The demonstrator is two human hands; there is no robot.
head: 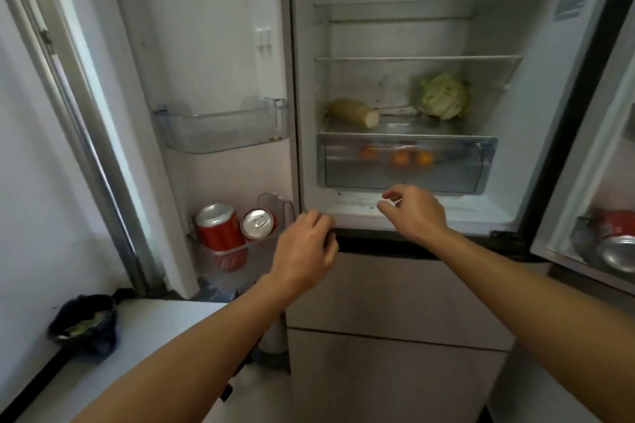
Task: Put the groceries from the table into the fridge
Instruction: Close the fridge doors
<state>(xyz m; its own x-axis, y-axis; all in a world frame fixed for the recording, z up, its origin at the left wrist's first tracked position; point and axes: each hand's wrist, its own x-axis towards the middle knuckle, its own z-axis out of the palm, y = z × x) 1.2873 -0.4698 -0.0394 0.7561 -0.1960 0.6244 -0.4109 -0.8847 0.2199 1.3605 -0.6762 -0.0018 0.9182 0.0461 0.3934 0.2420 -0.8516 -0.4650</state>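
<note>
Though near, oranges above fingers.

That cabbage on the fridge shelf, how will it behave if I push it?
The cabbage looks round, so it would probably roll rather than slide. Its ruffled outer leaves may tear if gripped hard.

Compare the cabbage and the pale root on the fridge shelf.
Shape: cabbage round, green, leafy; pale root long, smooth, yellowish-white. Pose: cabbage sits at the right of the shelf; pale root lies on its side at left, cut end toward camera. Both rest above the crisper drawer.
</note>
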